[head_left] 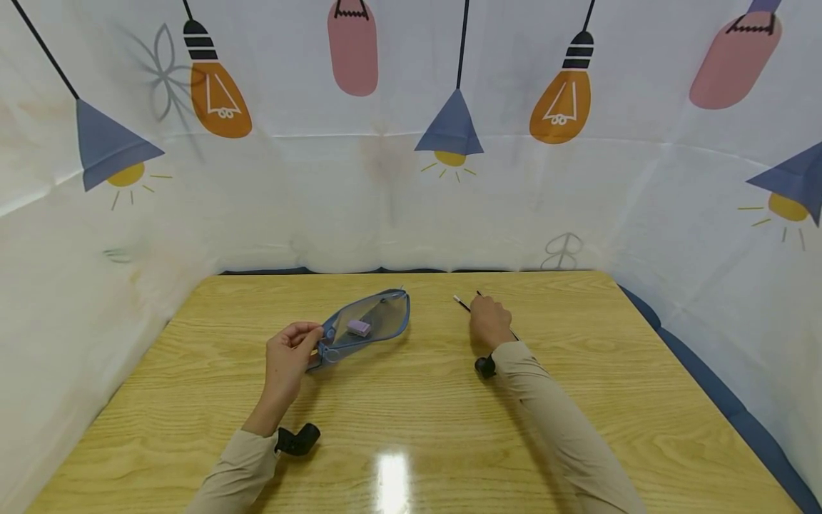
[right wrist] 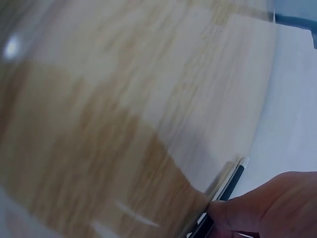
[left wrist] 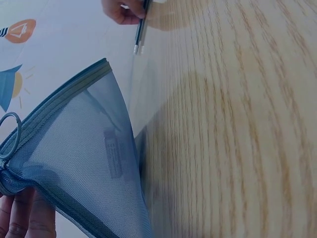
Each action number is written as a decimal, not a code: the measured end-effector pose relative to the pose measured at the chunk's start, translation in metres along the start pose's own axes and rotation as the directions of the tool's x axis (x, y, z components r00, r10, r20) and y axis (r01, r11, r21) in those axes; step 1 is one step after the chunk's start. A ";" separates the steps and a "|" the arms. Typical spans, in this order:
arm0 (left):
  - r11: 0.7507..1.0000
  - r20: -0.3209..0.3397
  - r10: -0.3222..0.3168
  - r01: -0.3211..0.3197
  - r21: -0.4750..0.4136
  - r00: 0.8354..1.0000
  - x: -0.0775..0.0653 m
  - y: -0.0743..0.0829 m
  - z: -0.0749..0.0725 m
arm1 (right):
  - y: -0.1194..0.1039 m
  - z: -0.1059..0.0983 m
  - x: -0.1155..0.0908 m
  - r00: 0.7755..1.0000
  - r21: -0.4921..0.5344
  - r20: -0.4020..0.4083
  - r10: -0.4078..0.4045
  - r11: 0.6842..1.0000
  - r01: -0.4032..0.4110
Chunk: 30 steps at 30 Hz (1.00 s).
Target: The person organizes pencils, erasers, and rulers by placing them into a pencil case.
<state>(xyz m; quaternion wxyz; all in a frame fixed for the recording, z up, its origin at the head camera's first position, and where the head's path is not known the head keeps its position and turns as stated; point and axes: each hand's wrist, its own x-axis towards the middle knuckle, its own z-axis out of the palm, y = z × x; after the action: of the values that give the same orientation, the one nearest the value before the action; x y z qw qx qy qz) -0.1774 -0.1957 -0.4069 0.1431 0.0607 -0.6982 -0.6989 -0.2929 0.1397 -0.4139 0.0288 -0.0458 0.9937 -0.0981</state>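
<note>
My left hand (head_left: pixel 287 364) pinches one end of a blue mesh zip pouch (head_left: pixel 389 319), tilted up off the table with its far end pointing right. Through the mesh shows a small purple and white block (head_left: pixel 359 328), like an eraser. In the left wrist view, the fingers (left wrist: pixel 42 218) lie under the bunched corner of the pouch beside a ring pull (left wrist: pixel 11 139). My right hand (head_left: pixel 491 321) pinches a dark pencil (right wrist: pixel 232 184) with a white end, low over the table. A second thin dark tip (head_left: pixel 478 293) shows beyond that hand; the rest is hidden.
The wooden table (head_left: pixel 398 400) ends at the back against a white cloth (head_left: pixel 308 207) printed with lamps and bulbs. Cloth also hangs along both sides. Black wrist cameras (head_left: pixel 298 439) sit at both cuffs.
</note>
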 end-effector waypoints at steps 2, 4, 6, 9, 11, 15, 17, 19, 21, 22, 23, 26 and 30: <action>1.000 0.001 -0.001 0.001 0.003 1.000 0.000 0.000 0.000 | 0.000 0.000 -0.001 1.000 -0.007 0.006 0.001 1.000 -0.001; 1.000 0.000 -0.002 0.002 0.007 1.000 0.000 0.000 0.000 | -0.001 0.000 -0.001 1.000 -0.013 0.011 0.002 1.000 -0.002; 1.000 -0.001 -0.005 0.005 0.012 1.000 0.000 0.000 0.000 | -0.002 -0.001 -0.002 1.000 -0.014 0.016 0.004 1.000 -0.004; 1.000 -0.004 -0.011 0.011 0.023 1.000 0.000 0.000 0.000 | -0.003 -0.001 -0.003 1.000 -0.016 0.021 0.006 1.000 -0.006; 0.999 -0.006 -0.014 0.014 0.031 1.000 0.000 0.000 0.000 | -0.003 -0.001 -0.004 1.000 -0.019 0.020 0.004 1.000 -0.004; 0.999 -0.009 -0.013 0.013 0.034 1.000 0.000 0.000 0.001 | -0.003 -0.001 -0.006 1.000 -0.020 -0.002 -0.013 1.000 0.013; 0.999 -0.008 -0.013 0.013 0.031 1.000 0.000 0.000 0.001 | -0.003 -0.001 -0.006 1.000 -0.014 -0.022 -0.023 1.000 0.023; 1.000 -0.008 -0.010 0.011 0.024 1.000 0.000 0.000 0.001 | -0.003 -0.002 -0.006 0.999 -0.005 -0.037 -0.026 1.000 0.026; 1.000 -0.007 -0.009 0.009 0.020 1.000 0.000 0.000 0.001 | -0.003 -0.002 -0.006 0.999 0.004 -0.043 -0.030 1.000 0.030; 1.000 -0.007 -0.009 0.009 0.018 1.000 0.000 0.000 0.001 | -0.003 -0.002 -0.006 0.999 0.006 -0.043 -0.030 1.000 0.030; 1.000 -0.008 -0.008 0.008 0.017 1.000 0.000 0.000 0.001 | -0.003 -0.003 -0.006 0.999 0.007 -0.042 -0.029 1.000 0.030; 1.000 -0.013 -0.007 0.007 0.019 1.000 0.001 -0.001 0.001 | -0.002 -0.004 -0.008 0.999 -0.004 -0.040 -0.037 0.999 0.037; 1.000 -0.017 -0.008 0.008 0.023 1.000 0.001 -0.001 0.002 | -0.002 -0.005 -0.010 0.997 -0.033 -0.048 -0.066 0.997 0.064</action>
<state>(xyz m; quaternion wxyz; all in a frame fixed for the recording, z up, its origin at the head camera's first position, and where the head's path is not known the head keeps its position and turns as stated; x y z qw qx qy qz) -0.1788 -0.1940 -0.4078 0.1454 0.0710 -0.7048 -0.6907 -0.2836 0.1398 -0.4079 0.0005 -0.0762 0.9935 -0.0844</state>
